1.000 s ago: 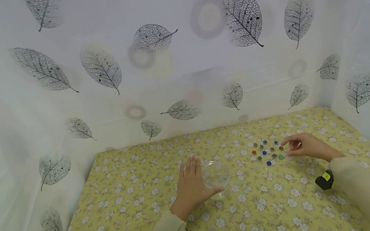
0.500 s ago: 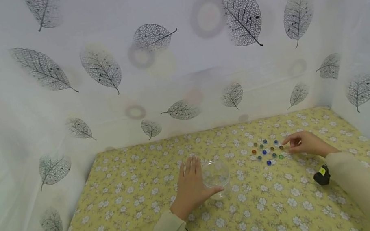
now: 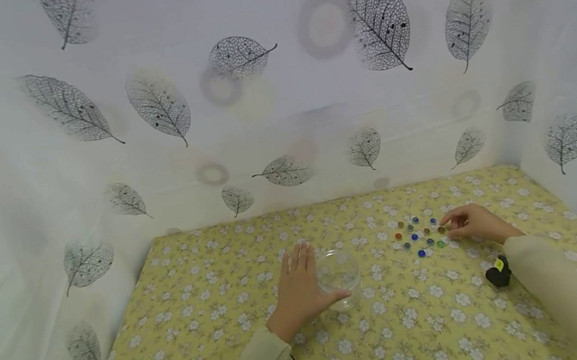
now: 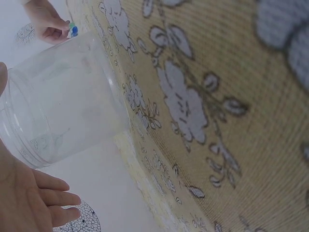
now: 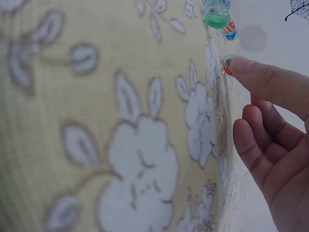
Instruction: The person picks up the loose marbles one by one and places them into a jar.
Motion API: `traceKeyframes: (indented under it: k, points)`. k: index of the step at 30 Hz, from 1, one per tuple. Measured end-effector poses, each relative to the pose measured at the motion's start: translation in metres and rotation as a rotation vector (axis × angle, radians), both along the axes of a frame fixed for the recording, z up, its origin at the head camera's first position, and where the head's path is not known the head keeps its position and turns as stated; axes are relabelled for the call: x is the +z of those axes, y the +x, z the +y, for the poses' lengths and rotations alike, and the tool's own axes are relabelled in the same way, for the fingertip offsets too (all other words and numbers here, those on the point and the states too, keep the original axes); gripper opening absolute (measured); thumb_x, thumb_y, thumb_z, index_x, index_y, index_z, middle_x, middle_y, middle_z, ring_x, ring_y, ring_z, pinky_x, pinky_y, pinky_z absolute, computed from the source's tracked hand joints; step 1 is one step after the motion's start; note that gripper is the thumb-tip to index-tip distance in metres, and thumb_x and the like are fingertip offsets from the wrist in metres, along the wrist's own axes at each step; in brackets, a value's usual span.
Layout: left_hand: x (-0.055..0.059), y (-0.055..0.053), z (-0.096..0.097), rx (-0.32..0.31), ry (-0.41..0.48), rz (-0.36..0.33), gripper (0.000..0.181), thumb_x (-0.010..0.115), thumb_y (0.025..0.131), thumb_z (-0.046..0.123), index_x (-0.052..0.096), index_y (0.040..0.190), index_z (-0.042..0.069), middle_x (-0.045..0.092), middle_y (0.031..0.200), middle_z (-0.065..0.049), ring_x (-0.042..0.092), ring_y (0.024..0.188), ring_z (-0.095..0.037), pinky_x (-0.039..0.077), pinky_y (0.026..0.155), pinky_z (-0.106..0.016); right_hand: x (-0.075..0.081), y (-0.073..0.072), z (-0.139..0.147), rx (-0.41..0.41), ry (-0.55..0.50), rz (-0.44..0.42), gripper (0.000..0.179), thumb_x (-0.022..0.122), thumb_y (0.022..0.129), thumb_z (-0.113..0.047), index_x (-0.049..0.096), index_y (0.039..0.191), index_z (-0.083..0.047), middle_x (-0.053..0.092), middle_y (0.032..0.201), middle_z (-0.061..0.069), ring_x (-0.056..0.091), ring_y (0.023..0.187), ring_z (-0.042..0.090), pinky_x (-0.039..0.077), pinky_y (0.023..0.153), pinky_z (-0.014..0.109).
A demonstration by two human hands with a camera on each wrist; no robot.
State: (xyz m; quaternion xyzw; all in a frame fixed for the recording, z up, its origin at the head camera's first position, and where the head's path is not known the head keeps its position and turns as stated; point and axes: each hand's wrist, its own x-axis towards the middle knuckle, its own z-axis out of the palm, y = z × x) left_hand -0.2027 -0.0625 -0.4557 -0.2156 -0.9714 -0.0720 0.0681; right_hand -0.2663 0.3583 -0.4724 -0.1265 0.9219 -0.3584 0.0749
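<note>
A clear, round plastic jar [image 3: 341, 280] stands upright on the flowered cloth. My left hand [image 3: 299, 294] is spread at its left side, fingers straight and thumb across the near side; the left wrist view shows the straight fingers beside the jar [image 4: 72, 101]. To the right lie several glass marbles [image 3: 414, 237] in blue, green, orange and amber. My right hand [image 3: 478, 224] is at their right edge, thumb and index finger at an amber marble [image 3: 441, 230]. In the right wrist view the thumb tip overlaps this marble [image 5: 227, 65]; I cannot tell whether it is pinched.
A black device with a yellow label [image 3: 499, 273] is by the right wrist. Yellow flowered cloth [image 3: 225, 345] covers the table. White curtains with leaf prints [image 3: 276, 111] stand behind it and along both sides.
My right thumb has drawn nearer the index finger beside the amber marble, and the right forearm has shifted slightly. The left hand and jar hold their places.
</note>
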Motion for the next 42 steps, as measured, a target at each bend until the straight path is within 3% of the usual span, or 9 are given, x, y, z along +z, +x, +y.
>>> traceKeyframes:
  k: [12, 42]
  points:
    - [0.0, 0.0, 0.0, -0.001, -0.006, 0.005, 0.115, 0.05, 0.072, 0.081, 0.025, 0.147, -0.002, 0.027, 0.153, -0.018, 0.024, 0.144, -0.033, 0.021, 0.117, -0.052, -0.008, -0.005, 0.004, -0.021, -0.003, -0.018, 0.032, 0.071, 0.082, -0.013, 0.066, 0.11, 0.003, 0.061, 0.078, 0.007, 0.05, 0.061, 0.008, 0.045, 0.054, 0.026]
    - [0.002, 0.001, 0.001, 0.002, -0.001, 0.014, 0.114, 0.051, 0.072, 0.08, 0.027, 0.147, -0.003, 0.026, 0.154, -0.018, 0.024, 0.144, -0.032, 0.02, 0.117, -0.052, -0.017, -0.014, 0.01, 0.023, -0.077, -0.065, 0.036, 0.07, 0.083, -0.016, 0.065, 0.112, 0.006, 0.055, 0.073, 0.003, 0.042, 0.056, 0.006, 0.041, 0.052, 0.027]
